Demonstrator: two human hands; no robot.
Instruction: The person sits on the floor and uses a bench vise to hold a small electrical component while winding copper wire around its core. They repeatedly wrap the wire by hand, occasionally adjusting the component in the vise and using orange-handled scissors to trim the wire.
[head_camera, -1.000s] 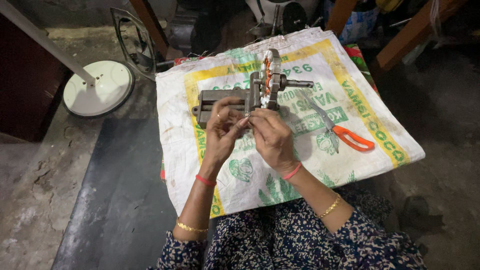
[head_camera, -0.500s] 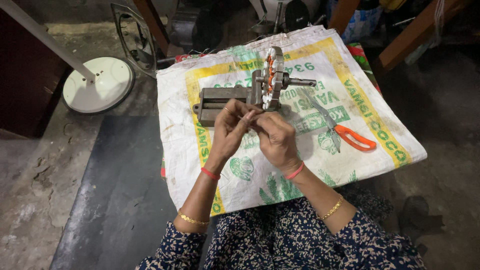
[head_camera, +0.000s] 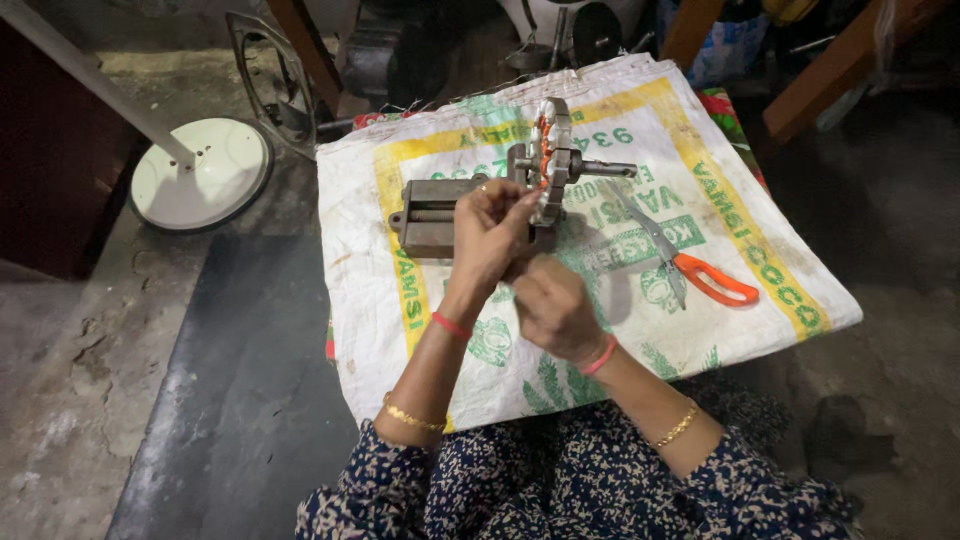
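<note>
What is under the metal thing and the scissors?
A white woven sack with yellow and green print lies under the metal vise and the orange-handled scissors. A bit of coloured cloth peeks out beneath; the floor below is covered.

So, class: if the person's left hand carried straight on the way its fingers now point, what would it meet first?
The left hand points up and to the right in the picture, at the ring-shaped metal part with orange windings on the small metal stand. That ring comes first; the fingertips look already at its lower edge, though depth is unclear.
</note>
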